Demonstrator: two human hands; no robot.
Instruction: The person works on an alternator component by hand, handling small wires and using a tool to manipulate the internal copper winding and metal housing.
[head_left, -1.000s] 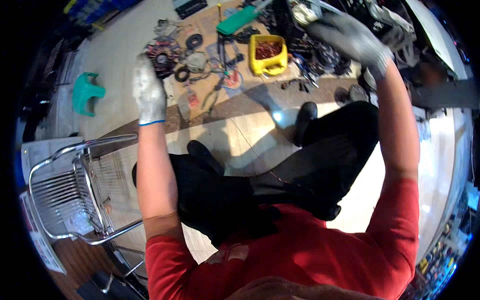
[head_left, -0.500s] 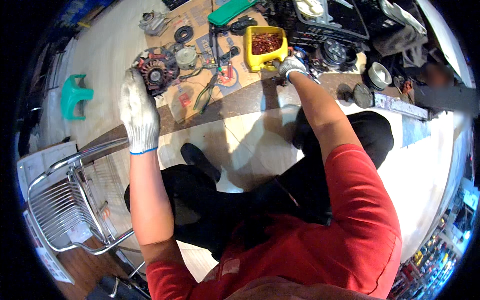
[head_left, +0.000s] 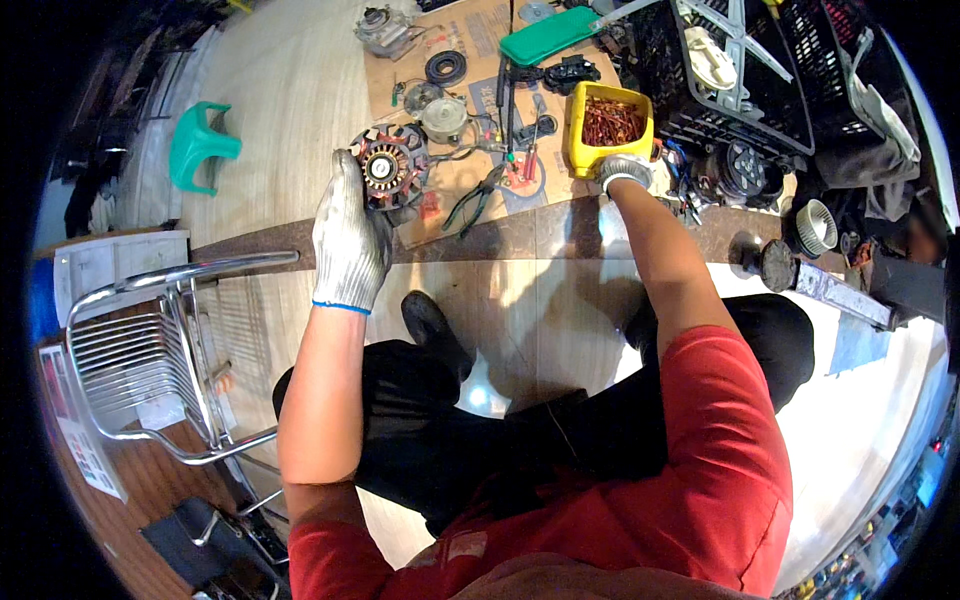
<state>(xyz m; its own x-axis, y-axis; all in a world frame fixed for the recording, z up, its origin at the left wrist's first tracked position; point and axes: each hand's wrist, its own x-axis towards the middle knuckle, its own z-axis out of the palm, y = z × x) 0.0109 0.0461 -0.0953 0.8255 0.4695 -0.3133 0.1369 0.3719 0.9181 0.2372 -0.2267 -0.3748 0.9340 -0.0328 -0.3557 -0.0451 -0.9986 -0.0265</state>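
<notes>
My left hand point(head_left: 352, 240), in a white knit glove with a blue cuff edge, lies along the near-left side of a round stator with copper windings point(head_left: 384, 168). Its fingers are stretched out and touch the stator's rim; the thumb is partly hidden. At the near-right edge of a yellow cut-open plastic container point(head_left: 581, 140) is my right hand point(head_left: 628, 174), gloved as well. Reddish copper wire scraps point(head_left: 612, 120) fill the container. The right fingers are hidden beneath the hand, so their grip does not show. Pliers with dark green handles point(head_left: 474, 203) lie between my hands.
On the cardboard point(head_left: 480, 35) lie a round metal part point(head_left: 443, 118), a black ring point(head_left: 446, 68) and a green case point(head_left: 550, 36). Black crates point(head_left: 740, 130) and a white slotted cylinder point(head_left: 816, 226) stand right. A green stool point(head_left: 203, 148) and a chrome chair point(head_left: 150, 350) are left.
The whole view has shifted, so the scene sits farther right and lower. My left hand stays beside the stator. My right hand remains by the yellow container's near edge.
</notes>
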